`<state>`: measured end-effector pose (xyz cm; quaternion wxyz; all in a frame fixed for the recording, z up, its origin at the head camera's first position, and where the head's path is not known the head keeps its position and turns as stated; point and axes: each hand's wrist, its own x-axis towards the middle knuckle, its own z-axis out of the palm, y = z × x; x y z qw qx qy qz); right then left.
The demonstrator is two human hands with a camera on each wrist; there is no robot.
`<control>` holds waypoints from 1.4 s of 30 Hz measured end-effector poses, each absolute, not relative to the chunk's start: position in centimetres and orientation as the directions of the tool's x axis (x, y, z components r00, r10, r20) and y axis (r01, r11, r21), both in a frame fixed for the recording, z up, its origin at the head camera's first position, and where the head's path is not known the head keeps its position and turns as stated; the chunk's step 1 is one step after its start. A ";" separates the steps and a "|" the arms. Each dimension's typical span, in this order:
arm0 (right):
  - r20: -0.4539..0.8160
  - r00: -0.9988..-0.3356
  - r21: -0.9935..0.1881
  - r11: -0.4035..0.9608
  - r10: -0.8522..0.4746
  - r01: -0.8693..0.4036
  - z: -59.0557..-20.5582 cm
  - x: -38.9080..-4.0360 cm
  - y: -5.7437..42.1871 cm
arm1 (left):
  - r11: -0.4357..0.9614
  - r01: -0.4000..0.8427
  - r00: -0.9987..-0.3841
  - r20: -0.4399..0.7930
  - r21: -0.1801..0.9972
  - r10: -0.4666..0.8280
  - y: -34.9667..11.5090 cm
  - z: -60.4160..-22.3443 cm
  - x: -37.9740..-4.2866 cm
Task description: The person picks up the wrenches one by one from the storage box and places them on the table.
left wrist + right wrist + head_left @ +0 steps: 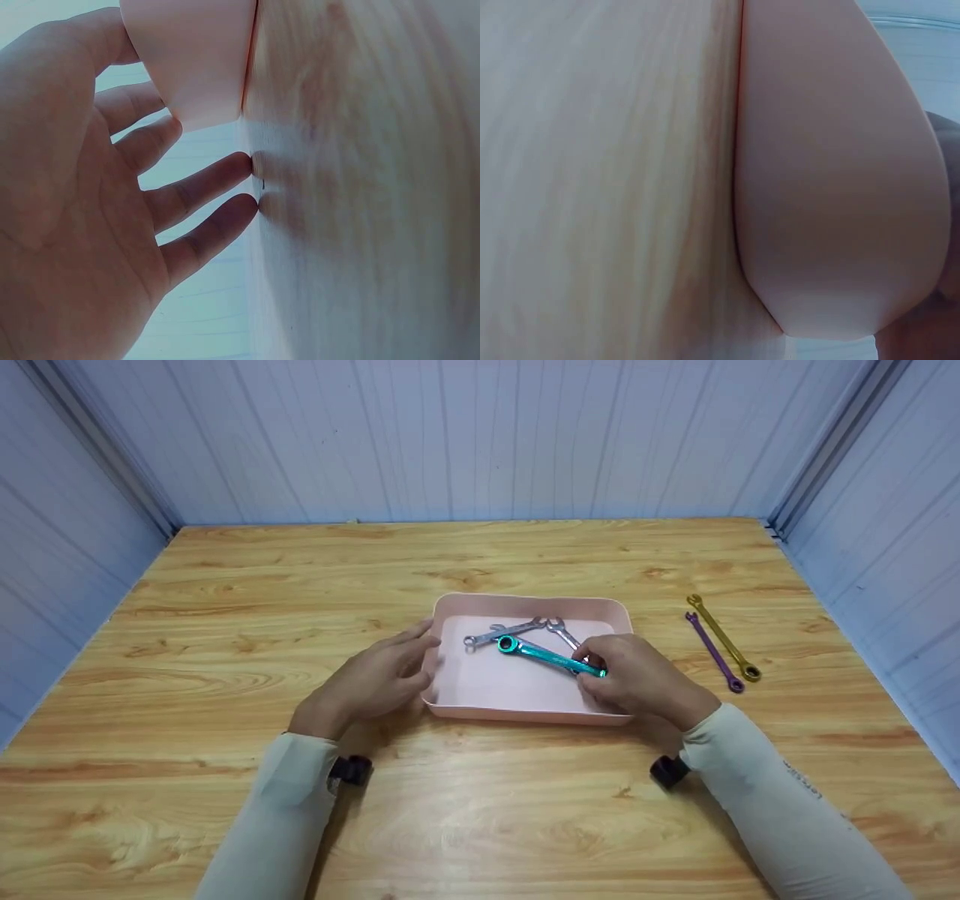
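Note:
My right hand [637, 675] reaches over the right end of a pale pink tray [487, 716]. Its thumb and fingers pinch a teal ratcheting wrench [544, 654] near one end, with the ring end pointing left, over the tray. Silver wrenches [514, 631] lie in the tray, partly overlapped by the teal one. At the tray's left wall is my left hand [375, 679], its thumb and index at the rim. In the left wrist view the lower two fingers of the left hand [82, 180] stretch down to the table. The tray wall [840, 180] mostly hides the right hand in the right wrist view.
To the right of the tray, a purple wrench [714, 652] and a gold wrench [724, 637] lie side by side on the wooden table [285, 585]. White panelled walls [480, 442] stand behind the table and at both sides.

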<state>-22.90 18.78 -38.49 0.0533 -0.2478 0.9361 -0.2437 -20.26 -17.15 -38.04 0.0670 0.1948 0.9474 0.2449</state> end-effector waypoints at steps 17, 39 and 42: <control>0.048 -0.859 -0.458 0.753 -0.510 -0.473 -38.8 -23.0 18.8 | 0.788 0.351 -0.911 -0.009 0.506 0.411 -17.3 -38.2 -20.4; 0.000 -0.865 -0.483 0.757 -0.502 -0.440 -38.5 -22.7 18.5 | 0.786 0.358 -0.909 -0.005 0.505 0.417 -17.2 -38.0 -20.2; -0.015 -0.864 -0.488 0.758 -0.503 -0.433 -38.5 -22.7 18.5 | 0.787 0.360 -0.909 -0.004 0.501 0.418 -17.3 -38.0 -20.3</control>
